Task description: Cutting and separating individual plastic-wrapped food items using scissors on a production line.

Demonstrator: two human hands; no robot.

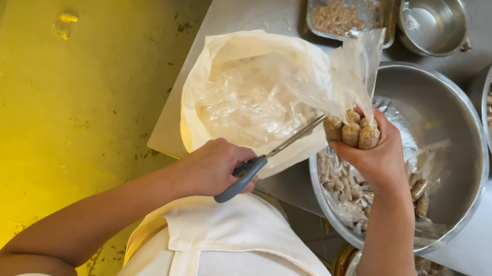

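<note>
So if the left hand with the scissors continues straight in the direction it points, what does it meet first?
Probably the clear plastic wrap around the brown rolls gripped by the right hand. The scissors in the left hand aim there, though depth is unclear.

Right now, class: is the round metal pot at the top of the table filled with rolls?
No, the pot holds no rolls; its bare metal inside shows.

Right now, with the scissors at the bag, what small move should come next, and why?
Probably close the scissors in the left hand to cut the clear plastic bag. The blades already meet it beside the brown rolls gripped by the right hand over the big steel bowl.
</note>
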